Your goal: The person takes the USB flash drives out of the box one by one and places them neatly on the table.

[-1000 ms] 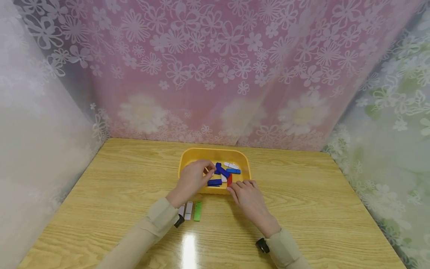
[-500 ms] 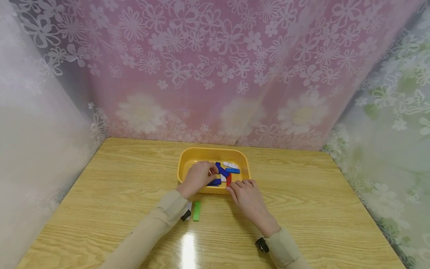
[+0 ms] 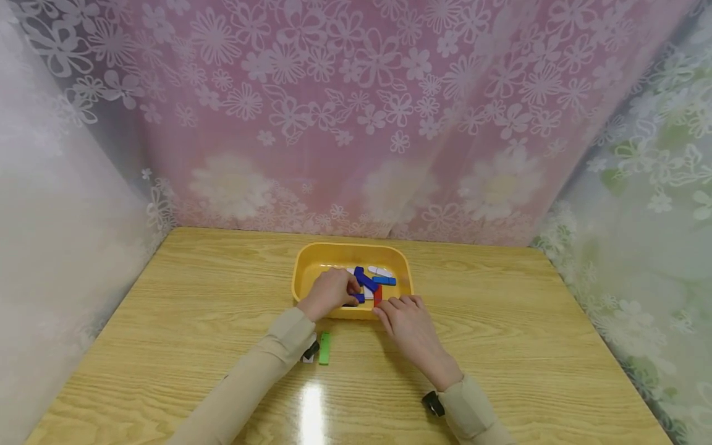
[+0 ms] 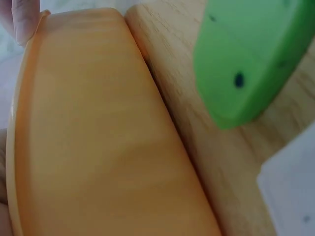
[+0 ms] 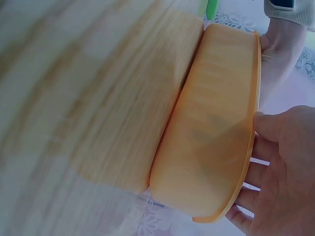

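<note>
Green block and a white one lie on the worktop just behind the left wrist. Left hand curls round a dark blue block inside the yellow tray; right hand, fingers relaxed, rests on the near rim. Risk: lifting snags the crossed blue and red blocks or drags the tray.

The table is glossy wood-grain, the yellow tray and green piece smooth plastic, the sleeve matt cloth.

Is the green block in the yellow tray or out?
Out: the green block lies on the table, just outside the yellow tray.
</note>
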Available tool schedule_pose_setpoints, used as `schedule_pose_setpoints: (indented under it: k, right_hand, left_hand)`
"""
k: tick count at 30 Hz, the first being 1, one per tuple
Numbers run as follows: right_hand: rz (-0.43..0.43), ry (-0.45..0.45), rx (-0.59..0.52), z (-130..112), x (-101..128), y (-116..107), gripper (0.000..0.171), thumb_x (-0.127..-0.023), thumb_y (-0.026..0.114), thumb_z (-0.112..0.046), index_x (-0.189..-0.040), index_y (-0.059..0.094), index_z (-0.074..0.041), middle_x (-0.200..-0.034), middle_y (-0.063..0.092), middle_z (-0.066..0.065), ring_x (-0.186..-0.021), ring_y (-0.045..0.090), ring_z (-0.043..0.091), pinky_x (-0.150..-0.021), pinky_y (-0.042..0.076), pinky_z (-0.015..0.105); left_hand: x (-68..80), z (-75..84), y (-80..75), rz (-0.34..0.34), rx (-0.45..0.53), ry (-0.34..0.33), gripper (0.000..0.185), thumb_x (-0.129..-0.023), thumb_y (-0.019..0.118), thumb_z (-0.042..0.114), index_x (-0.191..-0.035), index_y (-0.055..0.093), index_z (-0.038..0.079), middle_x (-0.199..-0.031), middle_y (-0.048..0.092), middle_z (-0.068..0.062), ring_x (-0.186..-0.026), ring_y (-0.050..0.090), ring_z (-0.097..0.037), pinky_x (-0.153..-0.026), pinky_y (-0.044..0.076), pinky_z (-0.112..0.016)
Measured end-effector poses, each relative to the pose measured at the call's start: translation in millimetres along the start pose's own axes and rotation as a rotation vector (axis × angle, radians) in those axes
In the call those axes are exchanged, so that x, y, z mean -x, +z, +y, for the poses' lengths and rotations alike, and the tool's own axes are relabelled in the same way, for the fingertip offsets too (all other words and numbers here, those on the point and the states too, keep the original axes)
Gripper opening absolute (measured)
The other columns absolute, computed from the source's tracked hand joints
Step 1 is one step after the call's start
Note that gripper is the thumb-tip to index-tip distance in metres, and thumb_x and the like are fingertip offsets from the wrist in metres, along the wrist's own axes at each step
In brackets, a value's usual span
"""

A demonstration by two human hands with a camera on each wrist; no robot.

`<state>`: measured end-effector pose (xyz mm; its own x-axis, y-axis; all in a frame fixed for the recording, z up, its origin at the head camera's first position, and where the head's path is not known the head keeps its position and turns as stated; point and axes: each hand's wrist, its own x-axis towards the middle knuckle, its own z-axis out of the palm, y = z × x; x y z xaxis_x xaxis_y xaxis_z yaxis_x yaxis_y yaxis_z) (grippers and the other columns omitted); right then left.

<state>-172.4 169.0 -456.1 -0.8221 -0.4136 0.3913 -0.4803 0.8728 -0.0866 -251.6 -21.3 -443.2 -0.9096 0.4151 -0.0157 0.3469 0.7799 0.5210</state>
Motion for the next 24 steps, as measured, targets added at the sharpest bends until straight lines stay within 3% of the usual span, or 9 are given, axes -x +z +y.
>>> schedule_pose_setpoints:
  k: [7,16,24]
  right_hand:
    - [0.007,-0.004,-0.004,-1.4,-0.4,-1.5,0.02,-0.101,0.063,-0.028,-0.09,0.071,-0.013,-0.084,0.07,0.0,-0.08,0.062,0.025,-0.09,0.047,0.048]
    - [0.008,-0.005,0.014,-1.7,-0.5,-2.6,0.02,-0.101,0.064,-0.027,-0.089,0.071,-0.013,-0.083,0.069,0.0,-0.081,0.063,0.025,-0.092,0.047,0.048]
    - [0.037,-0.025,0.02,-2.2,-0.3,-2.1,0.019,-0.1,0.065,-0.026,-0.087,0.07,-0.013,-0.079,0.068,0.001,-0.079,0.062,0.025,-0.09,0.048,0.048]
  left_hand:
    - [0.3,0.8,-1.3,0.028,-0.004,-0.003,0.013,-0.085,0.081,0.008,-0.092,0.07,0.009,-0.082,0.065,-0.001,-0.073,0.056,-0.015,-0.071,0.049,-0.032]
    - [1.1,-2.6,1.8,0.131,0.012,0.084,0.022,-0.092,0.073,0.006,-0.115,0.071,0.006,-0.098,0.07,-0.011,-0.086,0.063,-0.023,-0.077,0.053,-0.039]
    - [9.4,4.3,-3.5,0.227,0.152,0.157,0.019,-0.095,0.07,0.006,-0.113,0.064,0.005,-0.103,0.073,-0.011,-0.088,0.071,-0.022,-0.074,0.058,-0.032]
